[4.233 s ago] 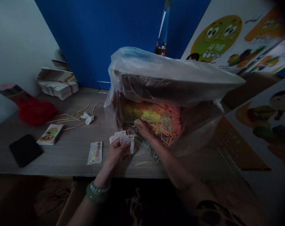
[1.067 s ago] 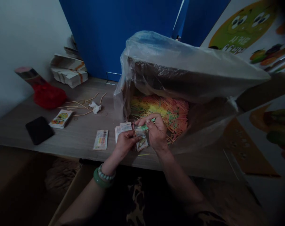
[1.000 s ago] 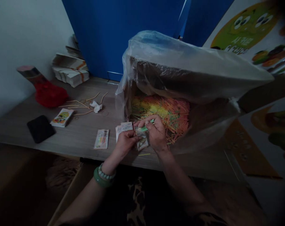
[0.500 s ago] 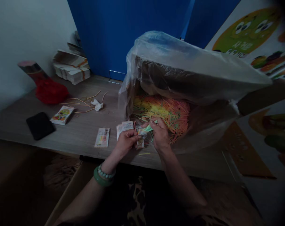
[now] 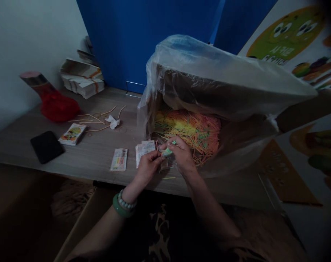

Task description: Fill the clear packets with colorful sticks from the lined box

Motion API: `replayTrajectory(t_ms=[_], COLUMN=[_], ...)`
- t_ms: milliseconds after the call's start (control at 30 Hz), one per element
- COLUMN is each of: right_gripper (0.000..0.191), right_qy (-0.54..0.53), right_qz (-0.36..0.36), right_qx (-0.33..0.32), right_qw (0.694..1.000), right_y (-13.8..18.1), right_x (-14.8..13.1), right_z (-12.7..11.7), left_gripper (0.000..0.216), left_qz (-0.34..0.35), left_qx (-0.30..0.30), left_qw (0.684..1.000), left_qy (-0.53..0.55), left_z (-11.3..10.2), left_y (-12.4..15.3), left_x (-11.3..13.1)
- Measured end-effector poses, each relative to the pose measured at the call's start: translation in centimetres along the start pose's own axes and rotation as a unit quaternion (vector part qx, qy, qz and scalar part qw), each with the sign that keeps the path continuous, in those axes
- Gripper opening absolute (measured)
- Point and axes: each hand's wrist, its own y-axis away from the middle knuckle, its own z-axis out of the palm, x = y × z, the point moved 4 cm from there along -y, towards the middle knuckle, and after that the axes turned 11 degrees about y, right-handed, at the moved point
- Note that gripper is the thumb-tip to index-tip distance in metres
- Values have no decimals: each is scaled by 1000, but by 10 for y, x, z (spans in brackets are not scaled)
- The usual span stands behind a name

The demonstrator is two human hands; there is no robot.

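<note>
Between my hands is a small bunch of thin green sticks (image 5: 170, 148). My right hand (image 5: 184, 154) is closed on the bunch, thumb on top. My left hand (image 5: 147, 167) pinches a small clear packet (image 5: 163, 155) at the lower end of the sticks; how far they sit inside it I cannot tell. Behind my hands, a plastic-lined box (image 5: 178, 82) holds a heap of loose coloured sticks (image 5: 192, 127) in orange, yellow, green and pink. Several printed packets (image 5: 147, 145) lie just beyond my left hand, and another filled packet (image 5: 118, 160) lies further left.
On the table (image 5: 97, 163) at left lie a black flat object (image 5: 47, 146), a stack of printed cards (image 5: 72, 134), rubber bands, bent sticks (image 5: 93, 122) and crumpled white paper (image 5: 113, 122). A red bag (image 5: 58, 107) and paper bundles (image 5: 82, 82) stand behind. One yellow stick (image 5: 168, 178) lies near the front edge.
The green sticks have come closer to my left hand, with my right hand shifted slightly left. My left forearm has moved a little to the right.
</note>
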Motion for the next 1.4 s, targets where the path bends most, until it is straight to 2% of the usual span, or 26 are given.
replayTrajectory(t_ms=[167,233,333,400,500,633,767,900,1000,1100,1167,1233,1300,1333,1400], right_gripper=[12,17,19,19,26,31,17,14,12,14,15,24,40,44,48], right_qy=[47,91,182,213,181,151,185,219,220,289,396,500,560,574,582], right_qz=[-35,-41,-7,12,-1,-22,25,-4,-28,-2,41,79,101,108,121], right_qx=[-36,-31,-26,-39,-50,17,-62,-61,-112,-97,-79,-76,-75,-73,-69], right_qw=[998,995,983,976,982,988,980,974,969,952,914,859,819,808,801], right_y=[-3,-6,-12,-15,-16,-10,-4,-3,-1,1,2,2,-2,-4,-8], right_x=[-7,-6,5,13,18,19,30,30,27,32,38,43,45,46,48], right_z=[-2,-5,-10,-14,-27,-49,-39,-16,7,22,34,47,61,66,72], left_gripper=[32,31,27,27,30,31,34,35,30,25,25,24,19,17,19], left_qz=[123,143,128,94,21,-13,-19,-15,-15,28,33,19,33,51,82], left_qx=[-14,-23,-29,-47,-53,-42,-34,-15,46,159,220,257,278,283,277], left_qw=[988,983,987,994,992,973,964,964,974,969,960,960,959,948,897], left_qy=[-90,-110,-98,-37,116,228,264,265,223,190,167,107,-35,-133,-334], left_z=[4,6,11,16,19,15,12,2,-26,-70,-97,-117,-132,-136,-139], left_y=[-8,-13,-23,-30,-39,-45,-40,-25,-11,2,7,9,9,9,7], left_x=[10,10,1,-8,-22,-28,-21,-4,10,19,16,5,-5,-9,-14])
